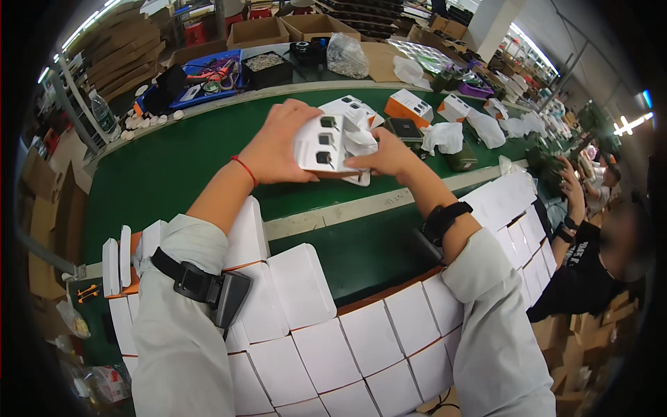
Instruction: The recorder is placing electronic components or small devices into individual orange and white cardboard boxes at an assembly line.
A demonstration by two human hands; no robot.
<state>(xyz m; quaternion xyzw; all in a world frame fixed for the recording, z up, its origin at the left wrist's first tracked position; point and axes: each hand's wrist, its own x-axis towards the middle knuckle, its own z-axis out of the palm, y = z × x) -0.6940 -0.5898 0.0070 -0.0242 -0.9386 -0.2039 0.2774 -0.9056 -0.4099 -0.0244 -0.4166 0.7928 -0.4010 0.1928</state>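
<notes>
Above the green belt I hold a small white box [317, 146] with pictures of dark devices on its side. My left hand [281, 142] is closed round its left end, fingers over the top and thumb below. At the right end my right hand [390, 154] is closed, its thumb pressed to the box's edge. White crumpled wrapping [360, 141] shows at that end; whether it is inside the box I cannot tell. Just behind lies another white box [351, 108]. A dark green device [404, 129] rests to the right, beside white wrapped pieces [443, 137].
Rows of white boxes [368, 333] stand packed along the near side, below my forearms. Orange-and-white boxes [408, 108] sit farther back on the belt [167, 163]. A blue tray [208, 80] of tools and cables lies at the back left. A co-worker [583, 257] is at the right.
</notes>
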